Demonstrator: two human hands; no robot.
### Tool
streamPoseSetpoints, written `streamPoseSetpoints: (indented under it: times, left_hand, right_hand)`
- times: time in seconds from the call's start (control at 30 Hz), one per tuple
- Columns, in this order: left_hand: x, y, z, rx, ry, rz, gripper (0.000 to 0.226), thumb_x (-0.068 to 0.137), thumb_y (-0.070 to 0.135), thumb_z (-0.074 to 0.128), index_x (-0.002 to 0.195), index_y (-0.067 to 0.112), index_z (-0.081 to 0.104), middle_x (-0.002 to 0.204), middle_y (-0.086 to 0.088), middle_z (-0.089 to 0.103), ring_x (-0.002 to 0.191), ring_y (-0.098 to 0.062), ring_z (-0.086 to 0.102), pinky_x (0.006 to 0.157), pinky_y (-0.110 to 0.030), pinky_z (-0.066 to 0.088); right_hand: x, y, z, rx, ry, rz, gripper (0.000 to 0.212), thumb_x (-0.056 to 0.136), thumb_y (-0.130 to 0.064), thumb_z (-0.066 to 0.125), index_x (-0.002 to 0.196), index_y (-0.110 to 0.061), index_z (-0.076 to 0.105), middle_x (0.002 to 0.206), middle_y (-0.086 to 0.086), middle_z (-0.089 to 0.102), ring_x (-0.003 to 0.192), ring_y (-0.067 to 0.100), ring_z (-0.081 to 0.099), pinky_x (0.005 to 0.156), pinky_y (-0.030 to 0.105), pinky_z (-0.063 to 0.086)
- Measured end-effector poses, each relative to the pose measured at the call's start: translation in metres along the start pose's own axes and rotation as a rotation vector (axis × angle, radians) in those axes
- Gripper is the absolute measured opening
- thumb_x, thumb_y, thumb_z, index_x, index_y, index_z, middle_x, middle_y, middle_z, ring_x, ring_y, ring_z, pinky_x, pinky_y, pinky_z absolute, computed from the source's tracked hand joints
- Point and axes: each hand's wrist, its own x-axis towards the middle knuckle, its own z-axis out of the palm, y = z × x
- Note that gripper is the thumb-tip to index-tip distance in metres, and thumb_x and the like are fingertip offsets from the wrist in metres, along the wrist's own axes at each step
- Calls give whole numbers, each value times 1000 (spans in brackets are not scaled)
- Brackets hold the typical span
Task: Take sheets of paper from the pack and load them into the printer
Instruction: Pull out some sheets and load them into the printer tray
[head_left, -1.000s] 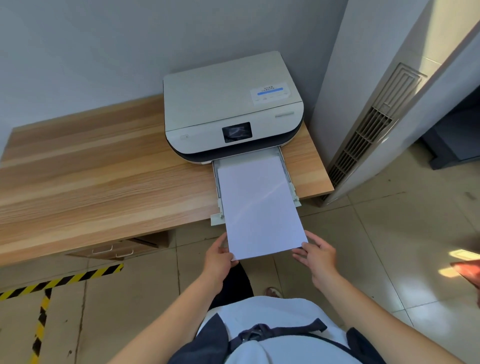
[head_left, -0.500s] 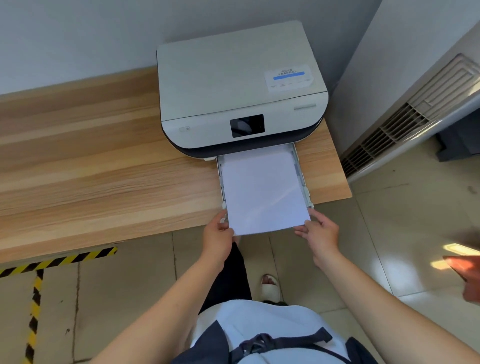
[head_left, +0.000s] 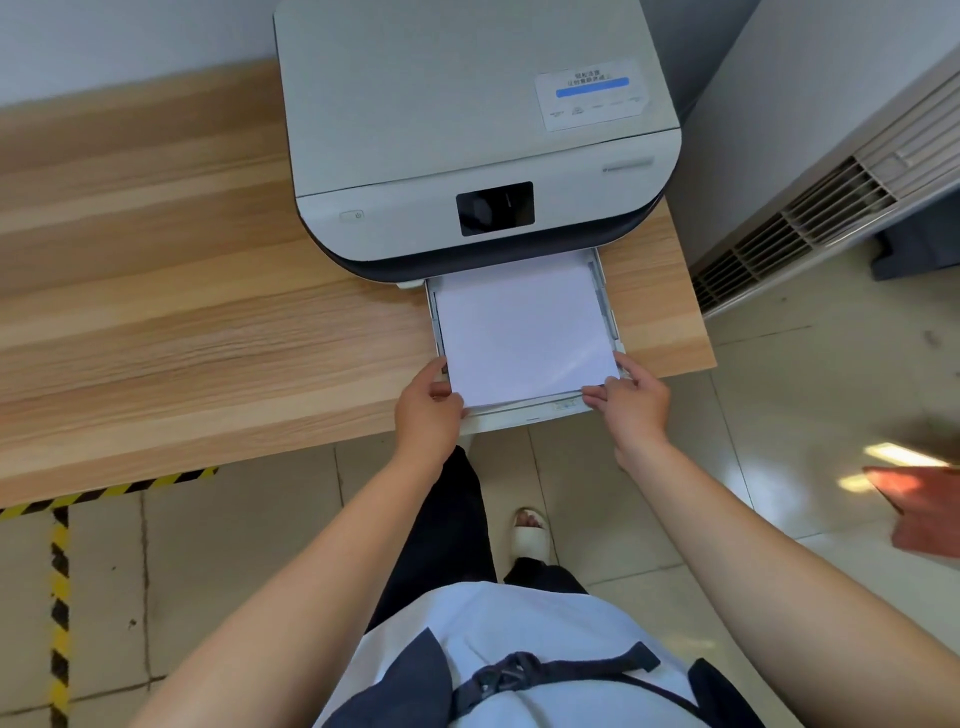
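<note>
A white printer (head_left: 467, 114) with a dark screen stands at the right end of a wooden desk (head_left: 182, 338). Its paper tray (head_left: 530, 413) is pulled out toward me over the desk's front edge. A stack of white sheets of paper (head_left: 524, 332) lies in the tray, its far end under the printer. My left hand (head_left: 426, 410) grips the stack's near left corner. My right hand (head_left: 631, 400) holds the near right corner. The paper pack is not in view.
A grey wall runs behind the desk. A white cabinet with a vent grille (head_left: 810, 223) stands close on the right. Yellow-black floor tape (head_left: 104, 491) runs under the desk at left. A reddish object (head_left: 919, 512) lies on the tiled floor at far right.
The sheets have slid far into the tray; a second ago they stuck well out past its front. Both hands followed forward, and the view has moved closer to the printer.
</note>
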Motion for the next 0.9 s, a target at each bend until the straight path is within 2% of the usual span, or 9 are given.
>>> streamPoseSetpoints:
  times: [0.07,0.17,0.27,0.33,0.43,0.5,0.67,0.9]
  left_hand:
    - [-8,0,1,-20,25,11,58,94,-4,53,147,20,50,113,2,59,101,-16,61,95,-32,53]
    - [-23,-11,2,124,58,130,53,96,4,54,145,24,49,128,1,48,112,-13,52,90,-26,47]
    - [-37,-29,4,312,-38,280,48,94,5,53,138,23,56,124,-5,52,97,-14,55,83,-25,47]
    - [-42,-38,8,544,-160,325,54,94,11,53,146,26,49,121,-5,55,94,-17,58,81,-29,50]
    - [-47,-41,14,927,-229,364,67,95,19,49,157,32,27,116,-4,55,97,-24,58,69,-32,47]
    - [-50,-40,19,1041,-237,351,71,96,20,48,159,34,18,116,-4,56,99,-26,58,65,-31,42]
    - [-49,-37,21,1091,-215,318,69,95,21,48,157,34,20,113,-5,58,97,-27,61,65,-32,44]
    - [-52,-40,15,1073,-208,303,73,96,22,47,158,37,13,111,-3,59,96,-25,60,65,-33,43]
  right_hand:
    - [-7,2,0,33,15,-36,50,95,7,45,141,-12,47,90,10,67,78,14,69,92,35,56]
    - [-18,11,-5,-13,87,-89,54,94,3,53,143,-16,44,120,7,60,96,13,64,86,29,49]
    - [-26,28,-16,-146,16,-227,43,95,4,48,134,-12,51,130,7,51,116,15,58,92,28,46]
    - [-27,38,-23,-466,-85,-400,38,95,-3,50,131,-11,56,137,6,48,125,15,48,101,28,40]
    - [-19,46,-28,-1093,-93,-624,50,91,-17,54,140,-13,50,144,5,46,137,25,32,110,44,27]
    - [-16,46,-28,-1270,-86,-667,56,88,-19,53,143,-14,45,147,6,45,140,26,29,110,46,22]
    - [-13,50,-32,-1259,-103,-737,58,86,-12,52,143,-12,45,143,6,48,138,20,34,109,41,22]
    - [-13,56,-40,-1312,-141,-767,68,84,-12,53,149,-14,36,151,5,40,143,18,28,107,41,24]
